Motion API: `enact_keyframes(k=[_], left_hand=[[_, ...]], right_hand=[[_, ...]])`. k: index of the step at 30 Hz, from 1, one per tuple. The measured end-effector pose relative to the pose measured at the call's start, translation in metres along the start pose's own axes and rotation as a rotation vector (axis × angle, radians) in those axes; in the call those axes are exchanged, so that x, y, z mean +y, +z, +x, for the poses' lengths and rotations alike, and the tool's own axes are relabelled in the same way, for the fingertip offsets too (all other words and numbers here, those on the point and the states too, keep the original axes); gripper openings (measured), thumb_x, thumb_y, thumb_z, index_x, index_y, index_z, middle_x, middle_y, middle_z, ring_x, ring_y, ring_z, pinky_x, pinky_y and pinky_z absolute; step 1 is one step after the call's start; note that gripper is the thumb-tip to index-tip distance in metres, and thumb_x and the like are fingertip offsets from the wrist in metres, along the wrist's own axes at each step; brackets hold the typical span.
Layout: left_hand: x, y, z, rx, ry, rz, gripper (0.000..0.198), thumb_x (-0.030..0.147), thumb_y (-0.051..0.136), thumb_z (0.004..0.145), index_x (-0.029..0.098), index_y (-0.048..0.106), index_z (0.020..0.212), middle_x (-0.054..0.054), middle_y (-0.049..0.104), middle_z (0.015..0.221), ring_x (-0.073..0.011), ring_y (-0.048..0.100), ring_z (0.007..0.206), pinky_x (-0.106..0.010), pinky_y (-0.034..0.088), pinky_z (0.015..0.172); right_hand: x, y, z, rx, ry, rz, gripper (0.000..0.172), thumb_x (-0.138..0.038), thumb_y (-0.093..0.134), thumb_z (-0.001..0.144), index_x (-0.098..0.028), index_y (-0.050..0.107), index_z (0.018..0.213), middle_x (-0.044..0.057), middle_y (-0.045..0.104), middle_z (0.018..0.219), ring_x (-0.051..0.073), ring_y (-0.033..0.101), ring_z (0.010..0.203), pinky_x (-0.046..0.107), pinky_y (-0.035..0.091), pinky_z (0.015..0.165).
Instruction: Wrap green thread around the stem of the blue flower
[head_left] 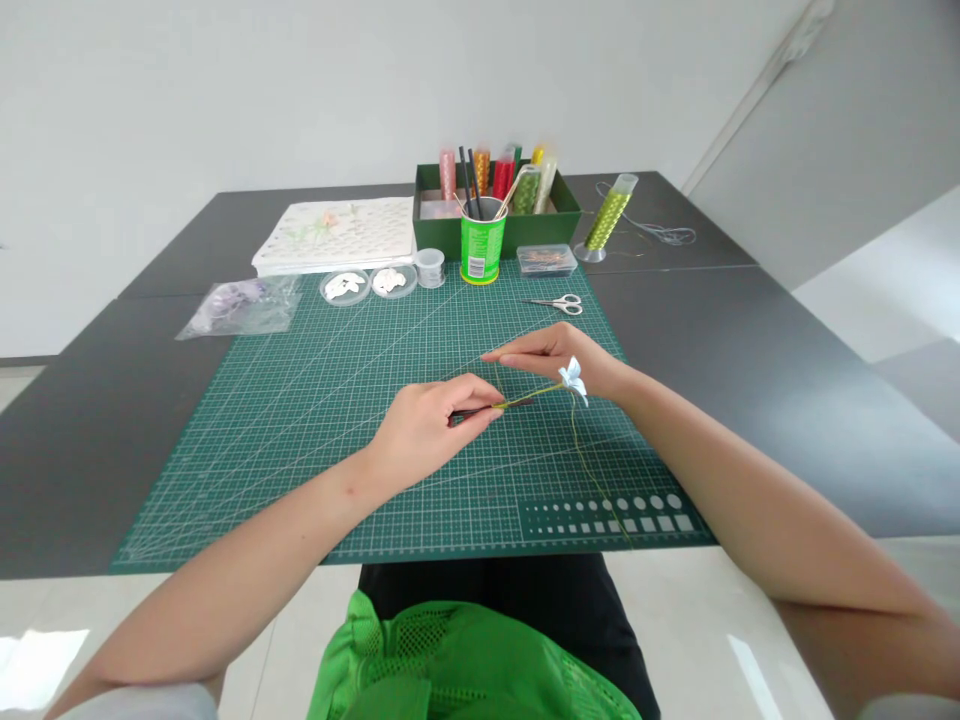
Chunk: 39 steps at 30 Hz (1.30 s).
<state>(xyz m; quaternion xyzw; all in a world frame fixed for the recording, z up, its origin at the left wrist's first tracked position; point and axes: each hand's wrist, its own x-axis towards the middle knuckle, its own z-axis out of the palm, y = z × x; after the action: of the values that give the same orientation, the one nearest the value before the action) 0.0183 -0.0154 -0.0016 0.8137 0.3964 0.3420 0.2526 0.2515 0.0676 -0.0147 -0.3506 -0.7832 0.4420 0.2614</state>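
My left hand (431,425) pinches the thin green stem of a small pale blue-white flower (573,380) between thumb and fingers. A thin dark stick-like piece lies along the stem at those fingertips. The blossom points right, in front of my right palm. My right hand (555,352) is just beyond the stem, thumb and fingers pressed together. A faint strand runs between its fingertips and the stem. Green thread (581,450) hangs below the flower and trails over the green cutting mat (300,430) to its front edge.
Small scissors (559,303) lie beyond my right hand. Behind are a green can (482,250) with sticks, a clear case (547,261), a green box (442,237) of thread spools, and dishes of white pieces (345,286). A spool (609,215) stands right; a plastic bag (244,305) and white stack (341,235) lie left.
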Motion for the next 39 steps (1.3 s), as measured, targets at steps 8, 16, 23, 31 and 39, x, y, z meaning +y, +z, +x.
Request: enact_keyframes(k=[8, 16, 23, 31, 39], left_hand=[[0.002, -0.001, -0.001, -0.003, 0.148, 0.158, 0.005, 0.02, 0.069, 0.097, 0.022, 0.071, 0.092, 0.007, 0.079, 0.083, -0.0106, 0.076, 0.074, -0.018, 0.05, 0.059], [-0.003, 0.002, -0.002, 0.199, 0.243, 0.207, 0.012, 0.024, 0.066, 0.1, 0.02, 0.073, 0.109, 0.0, 0.083, 0.096, -0.0141, 0.079, 0.083, -0.022, 0.058, 0.072], [-0.004, -0.001, -0.001, 0.292, 0.127, 0.266, 0.012, 0.025, 0.07, 0.097, 0.023, 0.079, 0.104, 0.002, 0.083, 0.09, -0.0141, 0.075, 0.072, -0.024, 0.057, 0.066], [-0.012, -0.004, 0.005, 0.341, -0.129, 0.105, 0.013, 0.024, 0.073, 0.093, 0.026, 0.082, 0.104, 0.003, 0.083, 0.099, -0.0162, 0.079, 0.085, -0.025, 0.062, 0.078], [-0.023, -0.009, 0.012, 0.319, -0.259, 0.03, 0.012, 0.027, 0.073, 0.091, 0.024, 0.082, 0.1, 0.001, 0.083, 0.093, -0.0192, 0.08, 0.085, -0.03, 0.064, 0.078]], right_hand=[[-0.002, 0.005, 0.0, 0.087, -0.1, 0.031, 0.031, -0.044, 0.07, 0.093, -0.024, 0.082, 0.112, 0.005, 0.081, 0.113, 0.023, 0.076, 0.108, 0.035, 0.058, 0.097], [0.003, 0.001, -0.001, -0.007, -0.008, -0.052, 0.039, -0.05, 0.066, 0.093, -0.018, 0.083, 0.109, 0.009, 0.081, 0.108, 0.027, 0.077, 0.099, 0.037, 0.061, 0.083], [0.003, -0.001, -0.003, -0.003, -0.056, -0.169, 0.035, -0.044, 0.064, 0.093, -0.018, 0.084, 0.104, 0.009, 0.082, 0.102, 0.025, 0.074, 0.092, 0.034, 0.055, 0.078], [-0.017, -0.002, -0.007, -0.201, 0.016, -0.225, 0.036, -0.04, 0.062, 0.094, -0.014, 0.084, 0.106, 0.004, 0.076, 0.074, 0.01, 0.046, 0.052, 0.027, 0.032, 0.053], [-0.04, -0.001, -0.015, -0.372, -0.043, -0.078, 0.034, -0.044, 0.065, 0.095, -0.017, 0.085, 0.101, -0.001, 0.067, 0.06, 0.007, 0.038, 0.047, 0.024, 0.027, 0.046]])
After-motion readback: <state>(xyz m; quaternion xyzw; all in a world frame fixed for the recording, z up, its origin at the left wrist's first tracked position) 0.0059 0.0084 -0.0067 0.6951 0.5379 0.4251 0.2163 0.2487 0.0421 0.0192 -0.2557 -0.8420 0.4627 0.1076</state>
